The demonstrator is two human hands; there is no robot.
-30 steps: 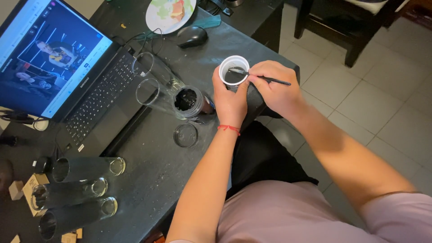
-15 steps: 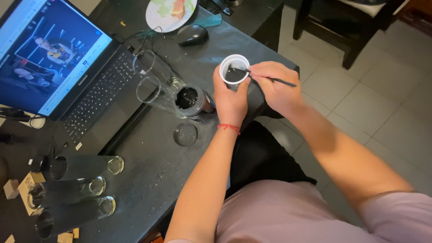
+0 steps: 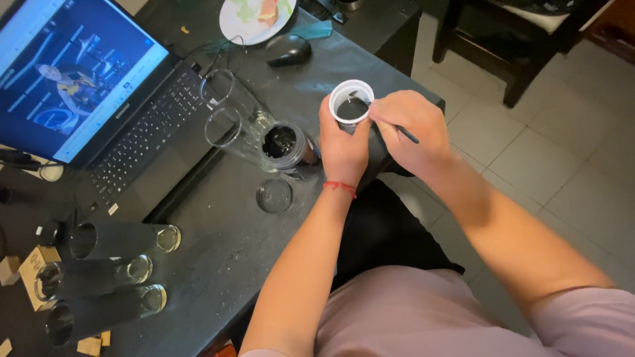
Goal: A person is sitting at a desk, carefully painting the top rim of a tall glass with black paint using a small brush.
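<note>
My left hand (image 3: 342, 147) grips a small white cup (image 3: 350, 101) with dark contents, held just above the near right part of the black table (image 3: 218, 244). My right hand (image 3: 411, 129) pinches a thin dark brush (image 3: 406, 133) whose tip reaches into the cup. An open jar of dark stuff (image 3: 286, 145) stands just left of the left hand, with its clear lid (image 3: 274, 196) lying in front of it. Two clear glasses (image 3: 228, 112) lie on their sides beside the jar.
An open laptop (image 3: 79, 99) fills the table's far left. A black mouse (image 3: 288, 49) and a plate of food (image 3: 254, 16) sit at the back. Three dark-coated glasses (image 3: 109, 271) lie at the near left beside small cardboard boxes (image 3: 33, 268). A chair (image 3: 522, 33) stands on the tiled floor.
The right hand has drawn closer over the cup, and more of the brush handle is covered by the fingers. The left hand keeps the cup in the same place.
</note>
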